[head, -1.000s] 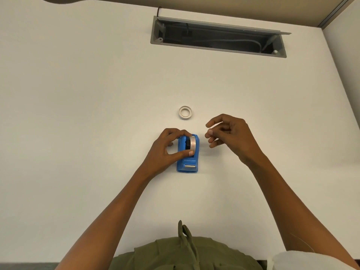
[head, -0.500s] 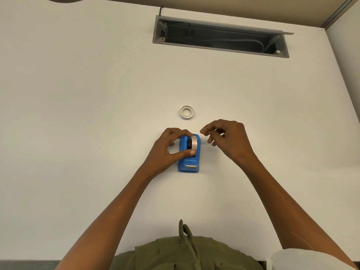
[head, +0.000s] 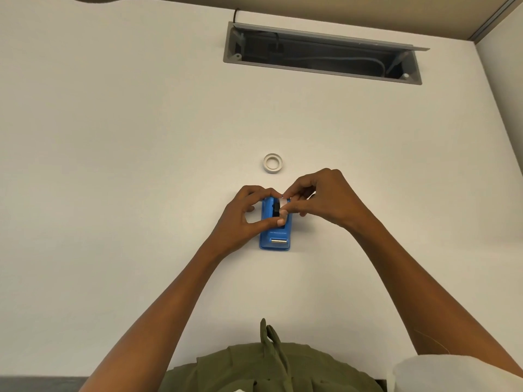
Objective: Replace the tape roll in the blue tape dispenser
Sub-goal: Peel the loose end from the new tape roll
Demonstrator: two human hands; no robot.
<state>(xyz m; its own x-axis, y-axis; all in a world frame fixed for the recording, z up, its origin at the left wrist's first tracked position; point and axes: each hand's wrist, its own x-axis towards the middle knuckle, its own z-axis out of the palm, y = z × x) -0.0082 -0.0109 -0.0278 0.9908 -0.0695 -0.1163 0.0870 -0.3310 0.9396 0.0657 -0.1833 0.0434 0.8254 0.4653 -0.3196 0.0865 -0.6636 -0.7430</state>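
The blue tape dispenser (head: 276, 236) lies on the white table, its metal cutter toward me. A tape roll (head: 281, 203) sits in its cradle, mostly covered by fingers. My left hand (head: 243, 219) grips the dispenser from the left, thumb on its top and fingers round its far end. My right hand (head: 319, 198) reaches in from the right and pinches the roll between thumb and forefinger. A small white ring, an empty tape core (head: 272, 163), lies flat on the table just beyond the dispenser.
A grey cable tray opening (head: 322, 52) with cables inside is recessed in the table (head: 113, 165) at the back. A wall edge stands at the far right. My olive shirt fills the bottom edge, with a white object (head: 452, 374) at the bottom right.
My right hand has moved left from beside the dispenser and closed its thumb and forefinger on the tape roll. My left hand has kept its grip on the dispenser.
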